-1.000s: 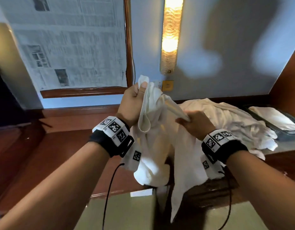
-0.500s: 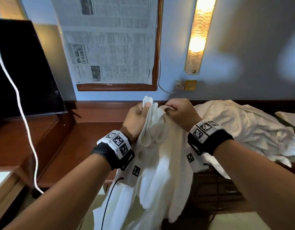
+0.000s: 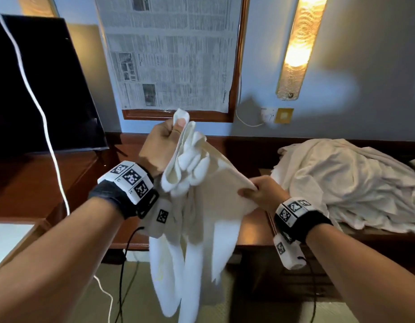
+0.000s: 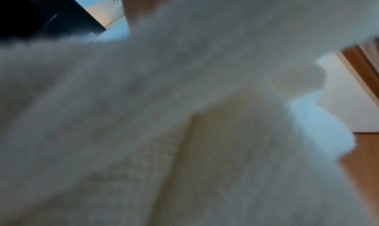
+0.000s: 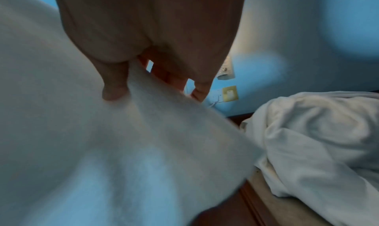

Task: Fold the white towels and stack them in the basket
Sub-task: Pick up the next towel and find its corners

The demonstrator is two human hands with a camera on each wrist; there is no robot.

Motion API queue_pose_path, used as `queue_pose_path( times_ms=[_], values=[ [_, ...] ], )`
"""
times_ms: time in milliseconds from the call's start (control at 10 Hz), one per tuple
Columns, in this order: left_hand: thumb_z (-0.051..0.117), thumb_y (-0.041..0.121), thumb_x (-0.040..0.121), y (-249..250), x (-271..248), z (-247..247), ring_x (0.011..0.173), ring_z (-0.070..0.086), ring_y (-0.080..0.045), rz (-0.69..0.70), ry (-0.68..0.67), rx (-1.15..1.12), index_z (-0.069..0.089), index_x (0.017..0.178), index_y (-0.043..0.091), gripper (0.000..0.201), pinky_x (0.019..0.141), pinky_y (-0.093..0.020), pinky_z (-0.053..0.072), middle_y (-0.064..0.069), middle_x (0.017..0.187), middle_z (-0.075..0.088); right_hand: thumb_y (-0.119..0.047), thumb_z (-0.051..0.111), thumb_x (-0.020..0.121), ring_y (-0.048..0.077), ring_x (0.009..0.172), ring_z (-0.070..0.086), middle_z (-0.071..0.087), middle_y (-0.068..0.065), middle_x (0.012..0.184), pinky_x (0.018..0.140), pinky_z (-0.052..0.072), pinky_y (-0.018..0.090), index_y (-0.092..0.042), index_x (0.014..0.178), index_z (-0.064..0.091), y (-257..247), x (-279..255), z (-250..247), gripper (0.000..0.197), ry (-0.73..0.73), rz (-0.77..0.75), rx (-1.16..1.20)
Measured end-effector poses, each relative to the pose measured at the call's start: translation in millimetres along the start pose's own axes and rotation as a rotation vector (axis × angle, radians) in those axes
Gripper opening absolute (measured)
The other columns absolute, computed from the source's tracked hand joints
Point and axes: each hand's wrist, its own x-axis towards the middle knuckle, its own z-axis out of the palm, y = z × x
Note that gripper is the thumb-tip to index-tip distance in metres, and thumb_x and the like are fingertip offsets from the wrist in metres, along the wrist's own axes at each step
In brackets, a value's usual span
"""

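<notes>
While our left hand pinches one bunched corner of the white towel and our right hand pinches its edge, it hangs unfolded between them. The pile of towels beside our right hand waits; no basket is visible.

Held towel: white terry, limp, hanging in long vertical folds towards the floor.
Top corner: bunched and gripped in the left hand, raised above the worktop.
Upper edge: pulled taut down to the right hand, pinched there between thumb and fingers.
Wrist views: fabric blurred, filling most of both pictures.
Towel pile: white, crumpled, unfolded, heaped on the worktop to the right, apart from the held towel.
Basket: not made out in any view.
</notes>
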Motion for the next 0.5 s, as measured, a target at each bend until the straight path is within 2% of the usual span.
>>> queue_pose_path(
  times_ms=[100, 200, 300, 400, 500],
  values=[
    [0.045, 0.047, 0.104, -8, -4, -7, 0.073, 0.048, -0.022, -0.045, 0.023, -0.025, 0.056, 0.077, 0.018, 0.041, 0.07, -0.039, 0.039, -0.006, 0.07, 0.053, -0.025, 0.074, 0.086, 0.016, 0.06, 0.053, 0.058, 0.0, 0.06, 0.062, 0.042, 0.032, -0.022, 0.065, 0.068, 33, 0, -1, 0.022, -0.012, 0.16, -0.098],
    [0.049, 0.037, 0.105, -14, -4, 1, 0.075, 0.05, -0.022, -0.073, 0.004, -0.041, 0.058, 0.075, 0.022, 0.034, 0.078, -0.038, 0.041, -0.001, 0.074, 0.056, -0.01, 0.067, 0.082, 0.026, 0.08, 0.061, 0.063, 0.005, 0.08, 0.077, 0.049, 0.037, -0.023, 0.077, 0.074, 27, 14, -8, 0.016, 0.101, 0.045, -0.183],
    [0.046, 0.02, 0.107, -17, 1, 17, 0.076, 0.057, -0.009, -0.034, -0.001, 0.087, 0.058, 0.083, 0.025, 0.027, 0.078, -0.028, 0.047, 0.003, 0.082, 0.061, -0.008, 0.049, 0.072, 0.024, 0.086, 0.063, 0.068, 0.004, 0.089, 0.082, 0.05, 0.035, -0.014, 0.091, 0.075, -19, 28, -21, 0.033, 0.206, -0.126, -0.102],
    [0.045, 0.017, 0.107, -14, 4, 34, 0.069, 0.061, 0.004, -0.039, -0.05, -0.006, 0.059, 0.085, 0.024, 0.026, 0.072, -0.017, 0.048, 0.004, 0.083, 0.062, -0.023, 0.046, 0.078, 0.025, 0.072, 0.063, 0.068, 0.007, 0.075, 0.07, 0.052, 0.038, -0.006, 0.076, 0.068, -63, 41, -25, 0.028, 0.197, -0.399, -0.094],
    [0.046, 0.015, 0.106, -14, 6, 47, 0.066, 0.063, 0.008, -0.127, -0.091, -0.137, 0.06, 0.088, 0.022, 0.024, 0.069, -0.013, 0.051, 0.013, 0.074, 0.067, -0.028, 0.05, 0.076, 0.026, 0.059, 0.055, 0.059, 0.005, 0.06, 0.058, 0.046, 0.042, -0.01, 0.063, 0.061, -96, 45, -39, 0.025, 0.229, -0.426, -0.127]
  ],
)
